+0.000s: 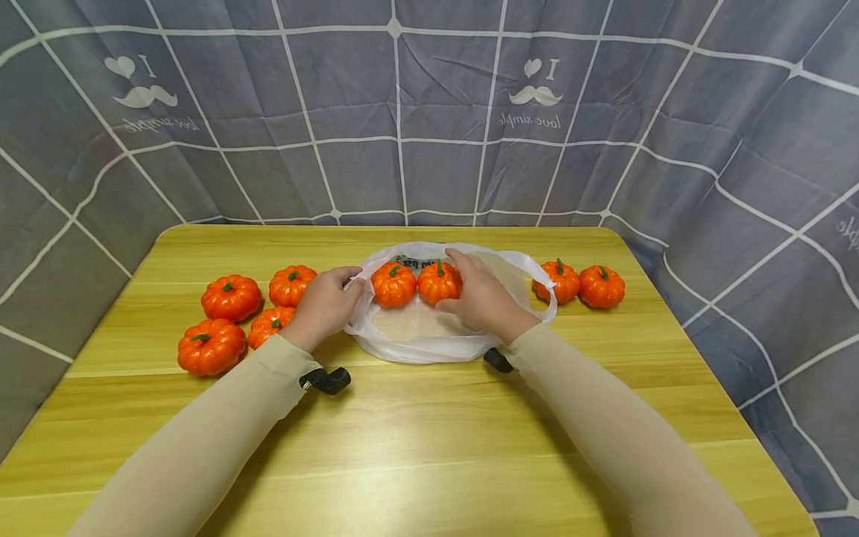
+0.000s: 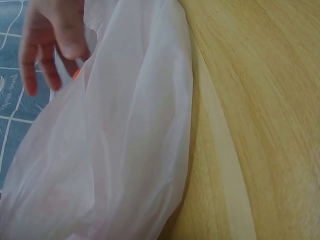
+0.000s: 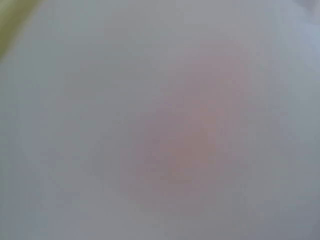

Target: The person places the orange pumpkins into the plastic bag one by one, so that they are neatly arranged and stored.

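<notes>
White bag [image 1: 423, 352]: placed mid-worktop [image 1: 403, 455]; dark print illegible.
Bagged pumpkins [image 1: 393, 286]: two, set side by side.
Left hand [image 1: 327, 302]: bag's rim pinched by the fingers.
Right hand [image 1: 486, 298]: fingers loosely spread beside the right-hand bagged pumpkin.
Loose pumpkins [image 1: 230, 298]: four at left, two at right.
Curtain [image 1: 439, 179]: "love simple" printed, mirrored.

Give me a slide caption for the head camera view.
Two orange pumpkins in an open white bag, right hand at one, left hand on the bag's rim, more pumpkins on both sides.
</notes>
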{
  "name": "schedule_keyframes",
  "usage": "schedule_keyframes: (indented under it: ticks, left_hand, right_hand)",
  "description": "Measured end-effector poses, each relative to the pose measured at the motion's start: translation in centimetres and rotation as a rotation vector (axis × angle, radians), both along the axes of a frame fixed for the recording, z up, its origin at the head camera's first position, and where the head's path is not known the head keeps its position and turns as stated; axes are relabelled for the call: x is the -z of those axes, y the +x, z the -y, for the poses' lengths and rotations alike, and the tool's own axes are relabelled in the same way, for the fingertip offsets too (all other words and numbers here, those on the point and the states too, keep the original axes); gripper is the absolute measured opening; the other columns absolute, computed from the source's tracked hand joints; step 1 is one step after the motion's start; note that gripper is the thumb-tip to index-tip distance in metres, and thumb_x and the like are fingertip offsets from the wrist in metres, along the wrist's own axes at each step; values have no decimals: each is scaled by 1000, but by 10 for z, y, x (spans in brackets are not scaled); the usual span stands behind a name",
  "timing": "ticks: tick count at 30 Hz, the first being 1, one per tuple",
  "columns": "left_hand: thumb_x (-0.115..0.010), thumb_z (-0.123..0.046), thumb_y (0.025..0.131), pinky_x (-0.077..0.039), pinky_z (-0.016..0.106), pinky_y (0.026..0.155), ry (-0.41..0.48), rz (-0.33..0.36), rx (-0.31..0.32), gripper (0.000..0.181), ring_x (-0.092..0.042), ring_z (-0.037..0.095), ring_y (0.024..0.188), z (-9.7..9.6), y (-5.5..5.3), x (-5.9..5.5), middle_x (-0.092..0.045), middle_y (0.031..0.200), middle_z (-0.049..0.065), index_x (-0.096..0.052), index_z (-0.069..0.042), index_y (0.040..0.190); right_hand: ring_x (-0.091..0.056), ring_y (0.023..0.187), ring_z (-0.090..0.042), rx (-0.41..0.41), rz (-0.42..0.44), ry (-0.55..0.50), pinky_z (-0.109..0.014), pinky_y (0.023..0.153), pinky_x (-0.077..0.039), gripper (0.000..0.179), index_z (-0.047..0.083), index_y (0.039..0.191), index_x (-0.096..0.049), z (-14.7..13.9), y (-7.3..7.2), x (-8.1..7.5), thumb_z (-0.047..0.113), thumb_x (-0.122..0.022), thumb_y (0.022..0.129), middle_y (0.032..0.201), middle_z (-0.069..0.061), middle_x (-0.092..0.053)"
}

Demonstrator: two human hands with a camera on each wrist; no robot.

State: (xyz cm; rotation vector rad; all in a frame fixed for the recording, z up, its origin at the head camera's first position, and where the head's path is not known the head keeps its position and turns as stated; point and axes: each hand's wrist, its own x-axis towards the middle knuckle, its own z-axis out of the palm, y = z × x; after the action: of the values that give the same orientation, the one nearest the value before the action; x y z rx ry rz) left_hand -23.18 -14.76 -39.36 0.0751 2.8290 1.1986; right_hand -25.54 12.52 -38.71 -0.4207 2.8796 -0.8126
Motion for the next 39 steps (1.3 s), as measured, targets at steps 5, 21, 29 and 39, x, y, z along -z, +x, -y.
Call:
schedule_keyframes:
  ticks: [5, 21, 29, 39]
  left_hand:
    - [-45, -31, 110, -50, 54, 112, 2, 2, 1, 53, -58, 38, 129, 0, 0, 0, -55, 155, 21, -52, -4, 155]
    - [-44, -30, 109, -48, 55, 114, 5, 10, 7, 53, -56, 39, 131, 1, 1, -1, -53, 157, 21, -51, -3, 155]
    - [-45, -29, 110, -45, 56, 118, -8, 8, 7, 52, -55, 39, 137, 1, 1, -1, -53, 156, 22, -51, -3, 155]
    - [-45, -30, 109, -44, 55, 118, 1, 10, 1, 53, -53, 39, 140, 3, 1, -1, -53, 157, 22, -52, -3, 154]
  right_hand:
    - [-43, 150, -37, 2, -83, -55, -54, 121, -42, 94, 17, 167, -26, -9, 16, -31, 29, -82, 93, 169, -14, -33]
    - [-45, 138, -42, 186, -356, -232, -57, 117, -42, 67, 3, 161, -36, -99, 9, -65, 19, -67, 103, 161, -21, -42]
    - [-35, 151, -48, 296, -198, -136, -65, 123, -32, 77, 4, 166, -25, -140, -10, -45, 30, -64, 105, 167, -24, -34]
    - [-27, 155, -50, 292, -52, -72, -68, 124, -27, 89, 5, 169, -15, -157, -22, -14, 38, -66, 103, 171, -27, -25]
